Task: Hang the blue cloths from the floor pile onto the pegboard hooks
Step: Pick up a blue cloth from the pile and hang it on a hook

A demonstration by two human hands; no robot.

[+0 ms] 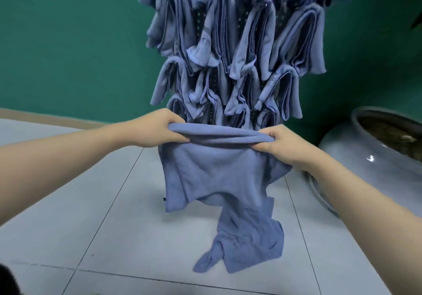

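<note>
I hold a blue cloth stretched between both hands, folded over along its top edge. My left hand pinches its left end and my right hand pinches its right end. The cloth hangs down in front of the pegboard, which is almost hidden under several hung blue cloths. Below the held cloth, another blue cloth lies crumpled on the floor tiles.
A large grey ceramic pot stands on the floor at the right, close to my right forearm. A green wall is behind the pegboard. Pale floor tiles stretch to the left and toward me.
</note>
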